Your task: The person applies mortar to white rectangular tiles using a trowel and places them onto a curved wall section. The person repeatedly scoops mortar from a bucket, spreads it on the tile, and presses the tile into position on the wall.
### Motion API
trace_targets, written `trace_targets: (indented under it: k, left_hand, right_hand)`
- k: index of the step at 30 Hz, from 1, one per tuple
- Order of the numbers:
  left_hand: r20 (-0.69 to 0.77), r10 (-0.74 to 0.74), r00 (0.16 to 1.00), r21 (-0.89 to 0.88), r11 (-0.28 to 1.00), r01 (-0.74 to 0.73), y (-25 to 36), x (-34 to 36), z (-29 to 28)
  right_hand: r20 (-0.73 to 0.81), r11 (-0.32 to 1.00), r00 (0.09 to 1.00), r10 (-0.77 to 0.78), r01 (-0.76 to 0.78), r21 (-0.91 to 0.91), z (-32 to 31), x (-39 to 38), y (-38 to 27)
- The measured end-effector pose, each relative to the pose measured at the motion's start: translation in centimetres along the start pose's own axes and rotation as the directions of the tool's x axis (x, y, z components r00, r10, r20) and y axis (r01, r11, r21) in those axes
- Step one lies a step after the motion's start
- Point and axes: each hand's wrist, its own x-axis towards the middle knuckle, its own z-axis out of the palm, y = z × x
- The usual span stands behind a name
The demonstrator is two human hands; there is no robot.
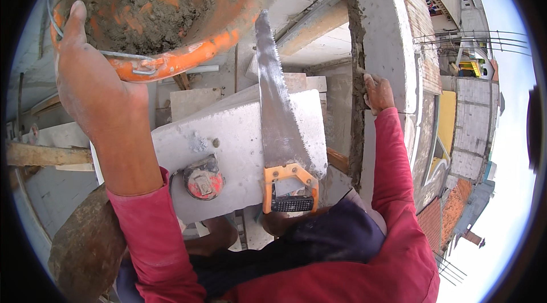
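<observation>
My left hand [97, 84] is at the rim of an orange bucket [199, 52] at the upper left, its thumb pointing up along the edge and its other fingers hidden. Wet grey mortar [151, 18] coats the inside of the bucket. To the right, my right hand [378, 93] is closed against a mortar-smeared joint [357, 103] beside a white block wall [390, 35]; what its fingers hold cannot be made out. Between my arms a handsaw [273, 86] with an orange and black handle lies on a pale block [239, 132], near a red tape measure [204, 179].
A wooden beam [51, 155] juts in at the left, above a large brown rounded object [88, 243]. Loose blocks [194, 101] lie below the bucket. Beyond the wall at right, rooftops [457, 206] drop away, and thin rods [484, 40] stick out.
</observation>
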Motion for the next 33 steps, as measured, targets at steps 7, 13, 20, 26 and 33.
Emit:
trace_targets:
  k: [7, 13, 20, 26, 33]
  left_hand:
    - [0.041, 0.016, 0.999, 0.000, 1.000, -0.016, -0.5, 0.4, -0.5]
    - [0.070, -0.002, 0.998, -0.003, 1.000, 0.002, -0.6, 0.1, -0.5]
    - [0.082, 0.024, 0.996, -0.016, 1.000, -0.023, -0.5, 0.0, -0.6]
    - [0.046, 0.005, 0.999, -0.041, 0.999, -0.003, -0.4, 0.1, -0.5]
    - [0.026, -0.005, 1.000, 0.003, 1.000, 0.005, 0.5, -0.7, -0.3]
  right_hand:
    - [-0.266, 0.879, 0.877, -0.399, 0.284, -0.384, 6.8, 3.8, 4.1]
    - [-0.305, 0.908, 0.919, -0.250, 0.113, -0.403, 7.4, 4.2, 5.1]
    - [-0.380, 0.950, 0.891, -0.249, 0.149, -0.274, 5.7, -3.3, 6.0]
    - [-0.330, 0.906, 0.867, -0.373, 0.262, -0.334, 2.8, -7.9, 4.3]
    - [0.233, 0.978, 0.970, -0.071, 0.022, 0.210, -1.7, -10.0, -0.2]
